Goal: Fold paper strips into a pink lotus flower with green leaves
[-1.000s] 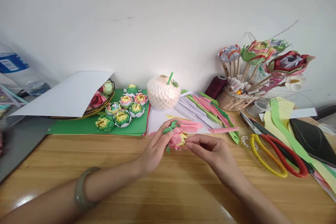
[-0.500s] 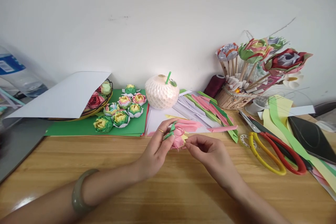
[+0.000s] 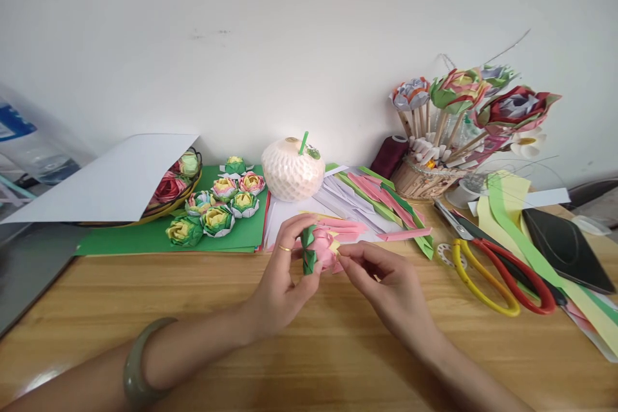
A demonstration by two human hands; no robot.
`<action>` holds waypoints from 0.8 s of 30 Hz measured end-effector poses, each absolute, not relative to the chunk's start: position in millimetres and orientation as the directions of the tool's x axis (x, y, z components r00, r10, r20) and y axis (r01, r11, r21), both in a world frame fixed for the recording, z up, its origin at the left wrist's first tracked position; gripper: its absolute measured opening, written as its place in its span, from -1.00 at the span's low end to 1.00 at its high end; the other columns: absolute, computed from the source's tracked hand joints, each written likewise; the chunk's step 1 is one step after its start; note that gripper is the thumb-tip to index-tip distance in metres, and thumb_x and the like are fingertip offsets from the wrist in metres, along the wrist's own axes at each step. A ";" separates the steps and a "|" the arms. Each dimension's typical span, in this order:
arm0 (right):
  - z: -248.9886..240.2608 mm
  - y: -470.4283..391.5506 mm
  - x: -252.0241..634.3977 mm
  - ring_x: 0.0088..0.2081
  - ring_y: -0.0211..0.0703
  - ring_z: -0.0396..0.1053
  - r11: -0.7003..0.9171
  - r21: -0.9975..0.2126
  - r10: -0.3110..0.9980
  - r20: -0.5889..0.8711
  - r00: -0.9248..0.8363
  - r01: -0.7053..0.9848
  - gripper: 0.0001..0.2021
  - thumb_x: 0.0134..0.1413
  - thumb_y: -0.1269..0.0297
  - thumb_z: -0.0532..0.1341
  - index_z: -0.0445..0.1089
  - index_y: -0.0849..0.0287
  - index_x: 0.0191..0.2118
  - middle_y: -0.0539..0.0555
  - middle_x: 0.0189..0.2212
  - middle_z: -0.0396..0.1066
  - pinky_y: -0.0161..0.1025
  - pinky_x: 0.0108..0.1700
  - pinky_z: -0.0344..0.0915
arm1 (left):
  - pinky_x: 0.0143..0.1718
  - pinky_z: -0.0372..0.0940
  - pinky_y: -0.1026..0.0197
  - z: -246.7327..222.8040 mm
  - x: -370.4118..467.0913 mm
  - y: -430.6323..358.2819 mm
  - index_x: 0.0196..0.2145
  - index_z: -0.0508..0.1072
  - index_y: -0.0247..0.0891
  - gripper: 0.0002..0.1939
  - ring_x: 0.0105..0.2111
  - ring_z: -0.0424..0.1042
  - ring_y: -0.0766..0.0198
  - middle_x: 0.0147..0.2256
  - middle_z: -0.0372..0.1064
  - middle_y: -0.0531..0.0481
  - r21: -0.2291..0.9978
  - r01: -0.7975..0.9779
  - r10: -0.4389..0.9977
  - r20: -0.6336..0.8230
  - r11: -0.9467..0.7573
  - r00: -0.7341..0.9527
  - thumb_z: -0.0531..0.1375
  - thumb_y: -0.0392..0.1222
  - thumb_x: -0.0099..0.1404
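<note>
A folded paper flower point(image 3: 322, 247), pink with a yellow centre and green outer petals, is held sideways above the table between both hands. My left hand point(image 3: 284, 270) grips its green base side, fingers behind and thumb in front. With thumb and index finger pinched, my right hand point(image 3: 381, 277) holds the yellow petal tips on the flower's right. Behind the hands lie folded pink paper strips point(image 3: 345, 229). Several finished paper flowers point(image 3: 219, 220) rest on a green paper sheet point(image 3: 120, 241) to the left.
A white textured coconut-shaped object point(image 3: 292, 170) stands at the wall. On the right are scissors point(image 3: 487, 270), a black phone-like slab point(image 3: 567, 251), and a basket point(image 3: 420, 177) of paper flowers on sticks. A white sheet point(image 3: 116, 174) covers part of a flower basket at left.
The flower has turned in my left hand, so its green outer petals now show more on the left. My left fingers have shifted around it. The view has moved slightly right.
</note>
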State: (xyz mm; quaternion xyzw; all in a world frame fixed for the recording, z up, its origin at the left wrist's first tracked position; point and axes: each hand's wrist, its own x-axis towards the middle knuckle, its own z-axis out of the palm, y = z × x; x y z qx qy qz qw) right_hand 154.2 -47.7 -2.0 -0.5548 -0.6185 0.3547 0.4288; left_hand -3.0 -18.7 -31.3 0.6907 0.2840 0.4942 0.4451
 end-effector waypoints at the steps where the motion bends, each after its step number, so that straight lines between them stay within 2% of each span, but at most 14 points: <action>1: -1.0 -46.8 155.0 -0.57 -0.32 0.10 0.091 -0.951 0.996 0.087 -0.026 0.294 -0.79 0.03 0.22 0.13 0.46 0.20 -0.40 0.00 -0.57 0.30 -0.35 -0.55 0.06 | 0.01 0.18 0.17 -31.1 -2.7 -18.5 0.09 0.06 -0.04 -0.52 0.05 0.09 0.20 0.05 0.00 -0.06 0.908 -0.070 0.849 0.412 -0.413 0.330 0.04 -0.32 0.24; 5: -0.9 -41.9 157.3 -0.66 -0.40 -0.05 -0.110 -0.994 0.992 -0.111 -0.059 0.023 -0.70 -0.03 0.08 0.20 0.49 0.24 -0.39 -0.06 -0.69 0.15 -0.39 -0.65 -0.11 | -0.02 0.20 0.22 -28.8 -2.3 -18.1 0.07 0.09 -0.02 -0.55 0.00 0.12 0.24 0.03 0.02 -0.02 0.921 -0.131 0.867 0.389 -0.366 0.311 0.06 -0.29 0.25; 8: -3.6 -39.0 157.5 -0.67 -0.44 -0.11 -0.158 -0.985 0.985 -0.152 -0.085 -0.076 -0.71 -0.10 0.08 0.26 0.49 0.26 -0.47 -0.09 -0.72 0.10 -0.39 -0.66 -0.16 | -0.01 0.19 0.20 -27.4 -3.0 -18.5 0.07 0.08 -0.04 -0.55 -0.01 0.14 0.24 0.03 0.03 -0.03 0.923 -0.146 0.862 0.385 -0.356 0.330 0.06 -0.28 0.25; 10: -5.1 -38.1 157.2 -0.67 -0.44 -0.11 -0.173 -0.978 0.982 -0.163 -0.093 -0.115 -0.73 -0.14 0.10 0.29 0.50 0.25 -0.47 -0.08 -0.71 0.15 -0.39 -0.66 -0.16 | 0.00 0.18 0.19 -26.6 -3.4 -18.9 0.07 0.08 -0.05 -0.55 0.00 0.14 0.22 0.03 0.04 -0.04 0.924 -0.150 0.859 0.381 -0.350 0.342 0.06 -0.28 0.25; 15: -4.9 -37.5 156.0 -0.67 -0.47 -0.10 -0.209 -0.964 0.976 -0.195 -0.101 -0.163 -0.80 -0.18 0.17 0.34 0.49 0.22 -0.48 -0.06 -0.65 0.25 -0.40 -0.66 -0.16 | -0.02 0.19 0.17 -26.0 -3.5 -19.6 0.08 0.09 -0.08 -0.55 0.01 0.14 0.18 0.05 0.03 -0.08 0.930 -0.156 0.855 0.367 -0.333 0.367 0.07 -0.26 0.24; 20: -3.0 -37.6 155.7 -0.70 -0.49 -0.09 -0.185 -0.972 0.981 -0.172 -0.093 -0.148 -0.79 -0.17 0.17 0.33 0.42 0.22 -0.54 -0.08 -0.65 0.22 -0.41 -0.69 -0.16 | 0.01 0.18 0.13 -27.6 -3.8 -19.6 0.08 0.09 -0.09 -0.54 0.02 0.13 0.16 0.06 0.03 -0.09 0.931 -0.171 0.855 0.365 -0.323 0.368 0.08 -0.27 0.24; 24: 1.5 -39.7 154.9 -0.71 -0.47 -0.04 -0.151 -0.985 0.986 -0.143 -0.086 -0.082 -0.75 -0.13 0.11 0.29 0.38 0.22 -0.54 -0.11 -0.68 0.17 -0.40 -0.69 -0.13 | -0.08 0.25 0.21 -26.8 -3.9 -19.3 0.06 0.11 -0.05 -0.56 0.01 0.15 0.20 0.05 0.02 -0.05 0.938 -0.208 0.859 0.339 -0.278 0.383 0.08 -0.26 0.24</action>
